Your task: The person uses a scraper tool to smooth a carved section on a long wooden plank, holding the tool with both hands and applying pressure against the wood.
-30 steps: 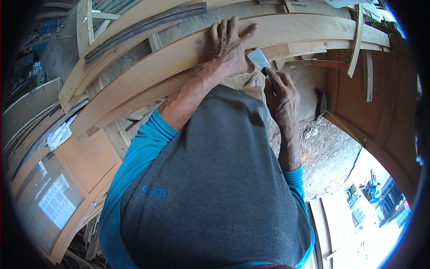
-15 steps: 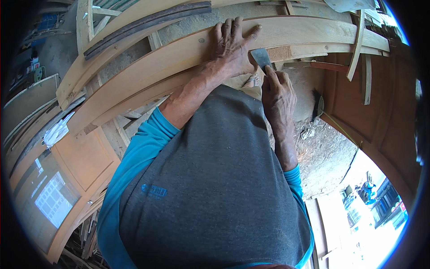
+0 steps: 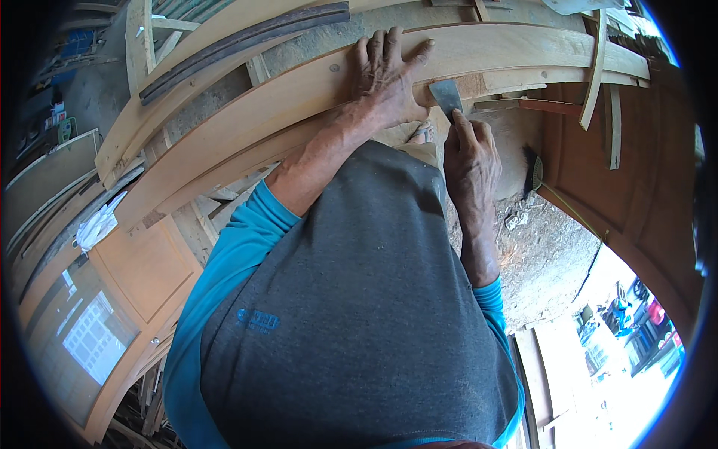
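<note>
A long pale wooden board (image 3: pixel 277 97) runs across in front of me, bending with the lens. My left hand (image 3: pixel 385 82) rests on it with the fingers spread, pressing on its face near the middle. To the right, my right hand (image 3: pixel 473 153) grips a putty knife (image 3: pixel 446 97), its handle mostly hidden in the fingers. The wide grey blade lies against the near edge of the board, over a browner patch of wood (image 3: pixel 471 84) just right of my left hand.
A dark strip (image 3: pixel 247 51) lies on another board beyond. A wooden stick (image 3: pixel 594 75) leans across the board's right end, near a brown panelled door (image 3: pixel 621 202). At the left stand a glazed door (image 3: pixel 149 277) and a white cloth (image 3: pixel 99 223). Rough ground (image 3: pixel 538 254) shows at right.
My right hand and the putty knife have shifted slightly to the right along the board's near edge. My left hand stays spread at the same spot on the board.
</note>
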The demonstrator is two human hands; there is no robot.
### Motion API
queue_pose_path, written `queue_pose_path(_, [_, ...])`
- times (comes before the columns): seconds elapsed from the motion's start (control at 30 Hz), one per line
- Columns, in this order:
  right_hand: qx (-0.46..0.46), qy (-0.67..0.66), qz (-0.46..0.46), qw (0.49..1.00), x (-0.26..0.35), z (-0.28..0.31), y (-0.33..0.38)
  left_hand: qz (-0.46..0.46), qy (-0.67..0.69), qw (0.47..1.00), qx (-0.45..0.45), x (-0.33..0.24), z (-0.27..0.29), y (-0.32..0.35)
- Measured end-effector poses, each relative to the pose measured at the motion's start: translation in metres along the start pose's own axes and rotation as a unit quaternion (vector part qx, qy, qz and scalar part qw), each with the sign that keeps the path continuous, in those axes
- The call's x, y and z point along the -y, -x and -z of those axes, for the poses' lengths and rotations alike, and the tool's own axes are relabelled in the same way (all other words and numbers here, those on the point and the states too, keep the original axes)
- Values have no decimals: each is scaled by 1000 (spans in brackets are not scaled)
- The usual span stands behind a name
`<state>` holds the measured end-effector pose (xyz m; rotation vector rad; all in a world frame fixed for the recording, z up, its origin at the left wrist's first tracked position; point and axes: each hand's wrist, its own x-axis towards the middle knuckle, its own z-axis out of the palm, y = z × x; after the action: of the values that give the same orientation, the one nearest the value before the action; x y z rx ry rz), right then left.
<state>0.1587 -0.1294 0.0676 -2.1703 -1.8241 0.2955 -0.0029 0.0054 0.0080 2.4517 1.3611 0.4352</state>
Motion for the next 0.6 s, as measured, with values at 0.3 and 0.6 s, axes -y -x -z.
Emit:
queue_pose_path(0.3, [-43,-2,25,999,-7,-15,4,-5,-1,1000,-4,2,-4,0])
queue_pose_path(0.6, [-57,-82,15,995,-22,-24,8,3,0,1000,16,-2,3,-2])
